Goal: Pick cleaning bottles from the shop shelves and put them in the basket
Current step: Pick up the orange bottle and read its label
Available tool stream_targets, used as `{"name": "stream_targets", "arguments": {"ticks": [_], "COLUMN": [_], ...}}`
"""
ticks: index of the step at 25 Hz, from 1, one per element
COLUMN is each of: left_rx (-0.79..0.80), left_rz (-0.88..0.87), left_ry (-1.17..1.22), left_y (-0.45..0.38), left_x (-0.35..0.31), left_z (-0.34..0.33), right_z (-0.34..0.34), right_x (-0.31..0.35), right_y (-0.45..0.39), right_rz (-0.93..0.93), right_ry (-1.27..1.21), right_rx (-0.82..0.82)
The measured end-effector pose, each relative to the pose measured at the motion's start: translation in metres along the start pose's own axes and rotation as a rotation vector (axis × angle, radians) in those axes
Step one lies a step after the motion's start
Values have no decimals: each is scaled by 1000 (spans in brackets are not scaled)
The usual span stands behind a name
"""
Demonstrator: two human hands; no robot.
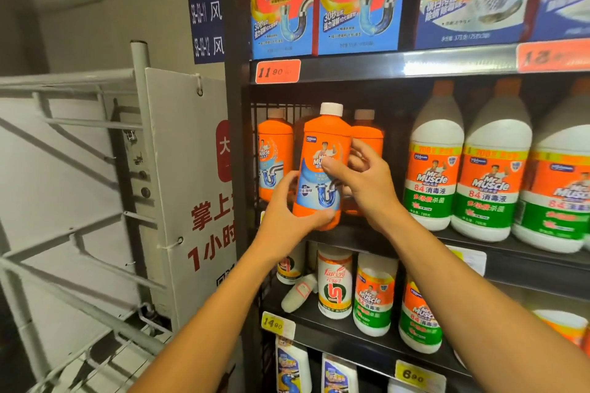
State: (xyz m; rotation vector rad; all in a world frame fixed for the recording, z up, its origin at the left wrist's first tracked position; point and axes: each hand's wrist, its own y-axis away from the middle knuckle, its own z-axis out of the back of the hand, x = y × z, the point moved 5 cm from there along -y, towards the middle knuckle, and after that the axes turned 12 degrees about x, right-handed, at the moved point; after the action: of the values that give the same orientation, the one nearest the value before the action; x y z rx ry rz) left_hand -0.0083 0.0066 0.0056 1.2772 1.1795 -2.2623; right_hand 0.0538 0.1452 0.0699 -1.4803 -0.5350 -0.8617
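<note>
Both hands' fingers [325,217] clamped on upright orange bottle [322,150], white cap, blue pipe label.

White metal rack [95,169] beside a red-lettered sign board [191,201].

I see an orange bottle [321,166] with a white cap and blue pipe label, upright, at the middle shelf's front edge.

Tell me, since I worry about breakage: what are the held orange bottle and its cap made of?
Orange bottle: likely glossy moulded plastic, judging by its soft sheen and a printed wrap label. White cap: seemingly matte plastic. Both hands hold the bottle.
</note>
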Motion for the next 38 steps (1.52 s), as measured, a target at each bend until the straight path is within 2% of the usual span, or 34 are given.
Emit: {"name": "stream_targets", "arguments": {"ticks": [3,4,6,13,18,24,30,38], "left_rx": [283,334,310,199,219,270,325,383], "left_rz": [114,132,138,181,234,268,314,294], "left_ry": [253,341,417,444,505,550,490,569], "left_y": [8,13,23,65,86,97,108,133], "left_x": [2,3,8,24,23,35,50,66], "left_z": [-5,-10,-18,-46,-67,-76,-66,-54], "right_z": [6,7,9,7,9,10,-5,-37], "right_x": [2,1,0,-24,-38,-47,-68,-87], "right_y": [13,17,27,67,95,119,147,175], "right_rz": [-31,-41,-58,-181,-255,-338,-339,-365], "right_ry": [-56,-71,-81,-158,-308,-258,-408,-410], "right_rx": [-4,6,42,169,175,91,-136,-307]}}
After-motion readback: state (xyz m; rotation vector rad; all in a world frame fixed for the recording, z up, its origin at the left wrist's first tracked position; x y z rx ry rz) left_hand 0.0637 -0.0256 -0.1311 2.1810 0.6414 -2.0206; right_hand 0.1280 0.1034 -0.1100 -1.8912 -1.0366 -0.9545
